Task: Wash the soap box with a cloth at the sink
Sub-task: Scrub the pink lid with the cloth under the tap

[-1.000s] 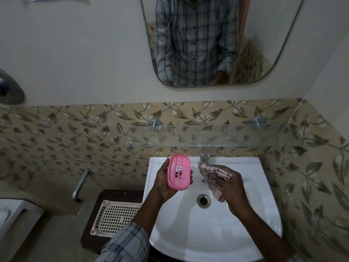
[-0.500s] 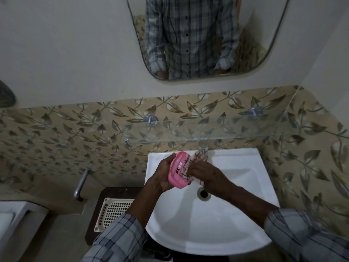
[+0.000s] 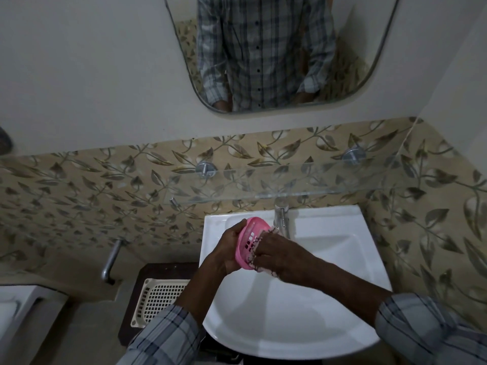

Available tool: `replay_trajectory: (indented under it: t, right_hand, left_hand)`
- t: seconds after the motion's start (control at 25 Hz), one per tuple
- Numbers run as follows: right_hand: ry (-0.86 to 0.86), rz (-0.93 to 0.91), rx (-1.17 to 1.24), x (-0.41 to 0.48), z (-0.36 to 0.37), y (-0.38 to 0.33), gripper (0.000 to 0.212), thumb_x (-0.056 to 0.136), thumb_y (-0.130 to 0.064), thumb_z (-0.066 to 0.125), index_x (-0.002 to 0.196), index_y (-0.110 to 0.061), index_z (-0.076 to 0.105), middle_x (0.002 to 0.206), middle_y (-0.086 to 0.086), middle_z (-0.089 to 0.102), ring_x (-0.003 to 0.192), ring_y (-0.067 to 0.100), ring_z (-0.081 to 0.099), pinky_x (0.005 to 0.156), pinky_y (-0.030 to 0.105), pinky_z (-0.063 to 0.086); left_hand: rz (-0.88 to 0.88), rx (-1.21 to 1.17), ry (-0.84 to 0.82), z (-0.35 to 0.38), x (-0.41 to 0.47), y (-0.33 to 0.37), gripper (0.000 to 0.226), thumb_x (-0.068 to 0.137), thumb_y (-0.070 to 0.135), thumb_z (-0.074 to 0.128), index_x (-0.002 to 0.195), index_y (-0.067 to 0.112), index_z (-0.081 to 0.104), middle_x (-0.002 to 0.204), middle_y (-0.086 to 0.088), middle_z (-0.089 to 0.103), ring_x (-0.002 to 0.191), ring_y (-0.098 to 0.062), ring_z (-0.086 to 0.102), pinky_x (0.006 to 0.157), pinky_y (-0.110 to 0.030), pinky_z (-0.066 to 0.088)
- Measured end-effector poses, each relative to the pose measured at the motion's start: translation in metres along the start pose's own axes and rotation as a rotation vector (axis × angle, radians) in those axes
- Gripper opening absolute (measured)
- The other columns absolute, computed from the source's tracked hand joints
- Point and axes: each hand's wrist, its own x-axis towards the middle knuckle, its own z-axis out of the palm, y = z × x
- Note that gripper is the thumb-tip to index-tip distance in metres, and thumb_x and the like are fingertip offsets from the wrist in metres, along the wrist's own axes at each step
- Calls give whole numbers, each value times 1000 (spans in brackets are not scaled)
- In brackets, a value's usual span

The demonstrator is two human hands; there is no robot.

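Note:
A pink slotted soap box is held on edge over the back left of the white sink. My left hand grips it from the left side. My right hand presses a checked cloth against the box's inner face, and the cloth's edge sticks out above and below my fingers. The steel tap stands just behind my right hand. My arms hide the drain.
A glass shelf juts out over the tap at the back. A cream plastic basket lies on a dark stand left of the sink. A metal pipe sticks out from the tiled wall. A mirror hangs above.
My right hand has brought the cloth from the right across to the soap box and now presses it on the box. The box has tilted on edge, toward the sink's back.

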Motion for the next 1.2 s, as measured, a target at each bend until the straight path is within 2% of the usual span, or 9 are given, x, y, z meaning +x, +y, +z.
replay_trajectory:
  t: [0.16, 0.44, 0.6, 0.72, 0.8, 0.88, 1.04, 1.12, 1.2]
  right_hand:
    - [81, 100, -123, -1, -19, 30, 21, 88, 1, 57, 98, -7, 74, 104, 13, 70, 107, 31, 64, 113, 49, 35]
    - [-21, 52, -204, -2, -5, 9, 32, 82, -10, 52, 104, -18, 73, 103, 9, 68, 108, 32, 60, 110, 58, 35]
    - [-49, 294, -279, 20, -18, -11, 26, 66, -6, 69, 87, -18, 77, 87, 7, 69, 95, 32, 66, 96, 50, 49]
    - [-183, 709, 202, 35, -21, -27, 33, 69, 4, 63, 92, -15, 76, 91, 11, 72, 91, 34, 63, 83, 36, 49]
    - [-69, 1026, 898, 36, -32, -25, 25, 83, 1, 60, 97, -12, 77, 94, 17, 75, 82, 33, 67, 74, 37, 54]
    - [150, 1110, 1235, 27, -44, -12, 27, 87, 5, 56, 96, -9, 78, 93, 19, 77, 81, 34, 72, 71, 36, 57]
    - [543, 1340, 1403, -6, -67, 15, 23, 82, 9, 64, 104, 6, 72, 102, 30, 72, 90, 41, 70, 84, 48, 59]
    - [475, 1254, 1326, -13, -66, 15, 26, 76, 1, 74, 103, 1, 72, 94, 26, 74, 82, 39, 71, 73, 43, 61]
    - [341, 1013, 879, -8, -62, 6, 24, 73, -11, 77, 97, -14, 75, 87, 8, 74, 76, 22, 70, 65, 31, 55]
  left_hand:
    - [-25, 55, 34, -2, 1, -2, 53, 88, 53, 52, 97, 8, 80, 93, -19, 73, 83, -32, 65, 81, -45, 50]
    - [81, 70, 111, 3, 5, -4, 53, 95, 52, 46, 96, 11, 80, 90, -14, 75, 76, -26, 73, 69, -35, 59]
    - [192, 125, 161, 11, 5, -1, 48, 99, 47, 45, 92, 17, 82, 89, -10, 78, 76, -23, 76, 66, -32, 60]
    - [292, 55, 186, 8, 5, -5, 42, 100, 45, 43, 109, 16, 72, 95, -13, 78, 81, -27, 76, 65, -36, 62]
    - [313, -39, 155, 5, 3, -7, 48, 100, 46, 42, 123, 10, 63, 101, -17, 75, 85, -31, 74, 70, -39, 62]
    - [311, -67, 110, 2, 1, -5, 54, 98, 48, 42, 129, 9, 62, 106, -18, 73, 92, -31, 71, 76, -42, 60]
    - [305, -160, 2, -10, -8, -4, 65, 84, 53, 50, 120, 2, 69, 110, -25, 69, 91, -36, 69, 78, -42, 59]
    - [307, -183, -17, -14, -8, -6, 69, 80, 54, 53, 122, 1, 67, 112, -26, 68, 93, -37, 68, 80, -42, 58]
    - [293, -186, -16, -10, -7, -9, 67, 82, 54, 52, 121, 2, 69, 112, -24, 69, 94, -36, 69, 81, -43, 58]
